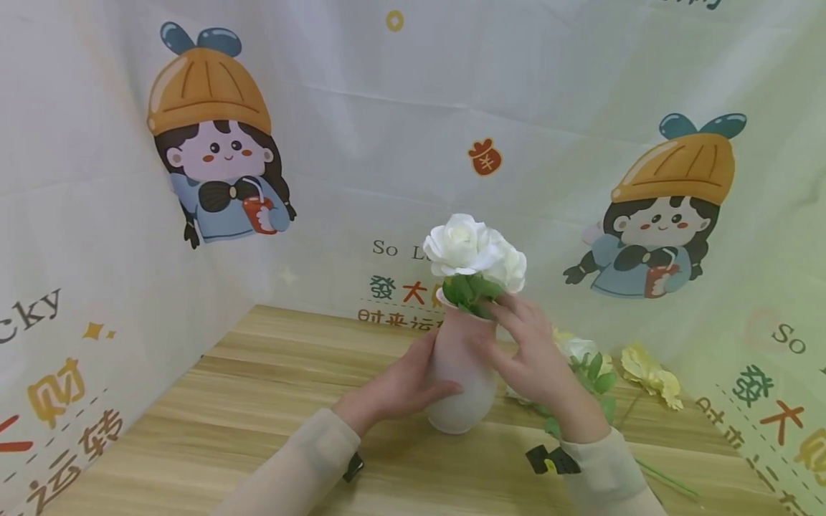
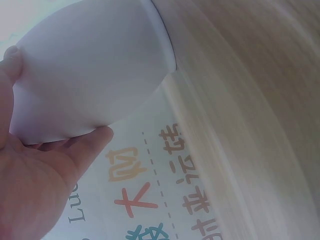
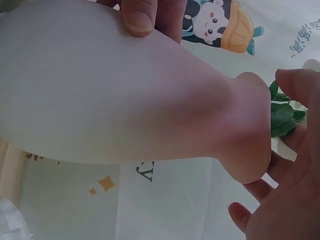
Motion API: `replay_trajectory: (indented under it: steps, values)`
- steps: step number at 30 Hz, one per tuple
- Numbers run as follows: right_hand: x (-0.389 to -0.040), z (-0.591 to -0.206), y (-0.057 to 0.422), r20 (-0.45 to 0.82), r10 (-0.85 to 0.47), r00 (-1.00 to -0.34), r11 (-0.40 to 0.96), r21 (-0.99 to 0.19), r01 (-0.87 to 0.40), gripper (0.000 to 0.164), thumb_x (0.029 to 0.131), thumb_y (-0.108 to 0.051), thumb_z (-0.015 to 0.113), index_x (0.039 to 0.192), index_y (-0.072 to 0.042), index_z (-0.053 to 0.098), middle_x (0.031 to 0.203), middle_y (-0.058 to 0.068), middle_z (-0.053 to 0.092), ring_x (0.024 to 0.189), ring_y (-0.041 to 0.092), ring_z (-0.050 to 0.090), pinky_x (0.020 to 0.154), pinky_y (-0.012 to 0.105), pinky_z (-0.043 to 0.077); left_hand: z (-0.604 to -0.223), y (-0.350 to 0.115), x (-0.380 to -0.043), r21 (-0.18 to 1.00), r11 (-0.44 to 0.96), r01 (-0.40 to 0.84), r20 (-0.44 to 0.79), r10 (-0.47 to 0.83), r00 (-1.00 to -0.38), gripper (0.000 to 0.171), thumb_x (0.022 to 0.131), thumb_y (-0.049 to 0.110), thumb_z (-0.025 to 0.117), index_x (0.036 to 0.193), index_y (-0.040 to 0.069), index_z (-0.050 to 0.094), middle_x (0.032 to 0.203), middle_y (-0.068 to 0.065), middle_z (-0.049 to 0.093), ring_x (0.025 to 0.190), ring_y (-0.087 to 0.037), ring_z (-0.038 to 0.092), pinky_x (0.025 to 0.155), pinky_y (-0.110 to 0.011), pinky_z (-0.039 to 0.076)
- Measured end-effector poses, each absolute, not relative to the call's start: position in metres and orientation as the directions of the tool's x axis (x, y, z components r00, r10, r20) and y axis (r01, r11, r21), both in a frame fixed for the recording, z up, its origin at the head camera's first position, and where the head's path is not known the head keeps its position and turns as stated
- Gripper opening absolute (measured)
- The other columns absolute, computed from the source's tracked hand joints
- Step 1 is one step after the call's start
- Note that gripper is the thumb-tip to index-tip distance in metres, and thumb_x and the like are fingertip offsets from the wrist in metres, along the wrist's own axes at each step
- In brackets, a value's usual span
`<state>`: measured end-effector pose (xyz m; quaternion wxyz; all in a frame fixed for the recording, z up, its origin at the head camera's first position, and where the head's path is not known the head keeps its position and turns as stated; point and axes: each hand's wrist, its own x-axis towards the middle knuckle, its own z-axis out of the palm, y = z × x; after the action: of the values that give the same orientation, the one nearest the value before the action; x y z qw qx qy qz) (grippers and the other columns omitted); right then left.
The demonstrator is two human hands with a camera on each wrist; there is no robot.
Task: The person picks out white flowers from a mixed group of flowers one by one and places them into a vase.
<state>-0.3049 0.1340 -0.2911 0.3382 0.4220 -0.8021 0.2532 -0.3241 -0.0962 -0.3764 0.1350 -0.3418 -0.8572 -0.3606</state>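
On the table [image 1: 271,401], left of loose flowers [image 1: 648,373], stands a pale vase [image 1: 461,373] of white roses [image 1: 466,244]; the left hand [image 1: 400,380] grips its body, the right hand [image 1: 537,351] spreads its fingers by the leaves [image 1: 466,288].

The left sleeve [image 1: 293,459] and the right sleeve [image 1: 609,473] are both plain cream and reach to the wrist; small black pieces [image 1: 568,461] show beside them.
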Motion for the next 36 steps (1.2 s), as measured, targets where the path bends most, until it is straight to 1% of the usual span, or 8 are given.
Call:
replay_trajectory:
  steps: [3,5,10,15,26,29,32,36]
  values:
    - [-0.308,-0.29,0.136,0.779,-0.477,-0.407,0.49,-0.149,-0.859,0.04,0.091,-0.018,0.066,0.129,-0.007,0.063,0.141,0.004,0.049,0.128,0.024,0.037,0.103,0.058,0.031,-0.376,-0.096,-0.324,0.518,0.51,0.686,0.479,0.491,-0.727,0.1,0.092,0.048,0.069,0.155,0.002,0.008,0.147,-0.016,0.032,0.126,-0.018,0.039,0.106,-0.042,0.041]
    - [-0.309,-0.29,0.138,0.799,-0.438,-0.411,0.478,-0.18,-0.86,0.035,0.09,-0.014,0.068,0.124,-0.006,0.065,0.133,0.005,0.056,0.123,0.023,0.043,0.102,0.055,0.036,-0.376,-0.096,-0.324,0.518,0.514,0.684,0.476,0.492,-0.729,0.1,0.092,0.048,0.069,0.155,0.002,0.007,0.147,-0.016,0.032,0.126,-0.018,0.039,0.106,-0.042,0.04]
    - [-0.309,-0.29,0.144,0.829,-0.318,-0.46,0.488,-0.272,-0.829,0.024,0.092,-0.009,0.066,0.115,-0.005,0.067,0.115,0.004,0.063,0.113,0.02,0.05,0.095,0.05,0.043,-0.377,-0.096,-0.324,0.53,0.521,0.669,0.46,0.487,-0.743,0.1,0.091,0.048,0.069,0.155,0.001,0.007,0.147,-0.016,0.032,0.126,-0.019,0.04,0.106,-0.041,0.04]
    - [-0.31,-0.291,0.148,0.833,-0.267,-0.484,0.494,-0.313,-0.811,0.02,0.094,-0.008,0.063,0.113,-0.005,0.068,0.117,0.003,0.063,0.113,0.017,0.051,0.094,0.048,0.045,-0.376,-0.095,-0.323,0.536,0.52,0.665,0.456,0.484,-0.747,0.1,0.091,0.047,0.069,0.155,0.002,0.008,0.146,-0.016,0.033,0.125,-0.019,0.041,0.106,-0.041,0.04]
    - [-0.311,-0.291,0.161,0.853,-0.238,-0.464,0.492,-0.306,-0.815,0.017,0.094,-0.004,0.062,0.109,-0.002,0.068,0.112,0.005,0.065,0.107,0.018,0.053,0.084,0.049,0.049,-0.377,-0.095,-0.322,0.541,0.534,0.65,0.439,0.48,-0.76,0.1,0.091,0.046,0.071,0.155,0.0,0.008,0.146,-0.018,0.033,0.125,-0.022,0.041,0.106,-0.042,0.04]
    - [-0.314,-0.293,0.17,0.846,-0.243,-0.475,0.509,-0.306,-0.805,0.016,0.094,-0.003,0.062,0.109,-0.002,0.068,0.111,0.005,0.065,0.105,0.019,0.054,0.082,0.047,0.05,-0.377,-0.094,-0.322,0.542,0.539,0.644,0.435,0.476,-0.764,0.1,0.091,0.046,0.071,0.155,0.001,0.008,0.145,-0.018,0.034,0.125,-0.022,0.042,0.106,-0.043,0.04]
    - [-0.317,-0.295,0.182,0.82,-0.249,-0.515,0.562,-0.311,-0.767,0.016,0.095,-0.004,0.062,0.11,-0.004,0.068,0.11,0.006,0.064,0.099,0.022,0.056,0.076,0.045,0.051,-0.376,-0.094,-0.322,0.541,0.542,0.643,0.437,0.471,-0.766,0.101,0.091,0.045,0.071,0.155,0.0,0.008,0.145,-0.018,0.034,0.125,-0.022,0.041,0.106,-0.043,0.04]
    - [-0.321,-0.3,0.2,0.739,-0.286,-0.611,0.674,-0.298,-0.676,0.013,0.096,-0.009,0.061,0.107,-0.006,0.068,0.106,0.007,0.063,0.09,0.022,0.058,0.069,0.044,0.054,-0.375,-0.095,-0.323,0.538,0.544,0.644,0.439,0.472,-0.765,0.1,0.091,0.045,0.071,0.155,0.0,0.009,0.145,-0.018,0.034,0.125,-0.023,0.041,0.106,-0.043,0.041]
